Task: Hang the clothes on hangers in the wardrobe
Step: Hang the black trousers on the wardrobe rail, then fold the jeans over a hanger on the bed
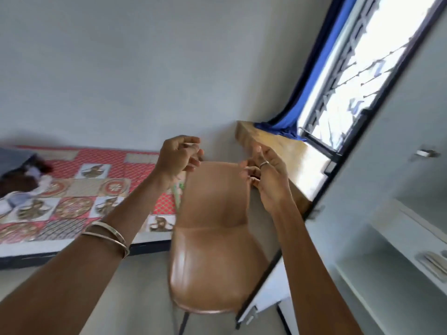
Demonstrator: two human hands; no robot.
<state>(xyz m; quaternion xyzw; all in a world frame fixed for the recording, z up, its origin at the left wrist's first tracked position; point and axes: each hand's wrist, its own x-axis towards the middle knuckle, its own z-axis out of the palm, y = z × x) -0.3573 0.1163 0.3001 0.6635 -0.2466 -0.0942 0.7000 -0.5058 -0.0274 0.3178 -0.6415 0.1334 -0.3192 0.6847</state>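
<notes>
Brown moulded plastic, smooth and glossy, forms the chair [212,250] beneath us. Our left hand [177,157] and right hand [267,175] hover above its backrest, fingers loosely curled, holding nothing. Clothes [21,180] lie heaped on the patterned bed [72,204]; the white wardrobe [391,238] stands open at right.

brown plastic chair [212,250], patterned bedspread [79,197] (red patchwork), blue curtain [312,85], barred window [358,76]

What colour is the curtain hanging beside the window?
Bright blue. The gathered fabric curtain beside the barred window shows in the head view, the only one given.
</notes>
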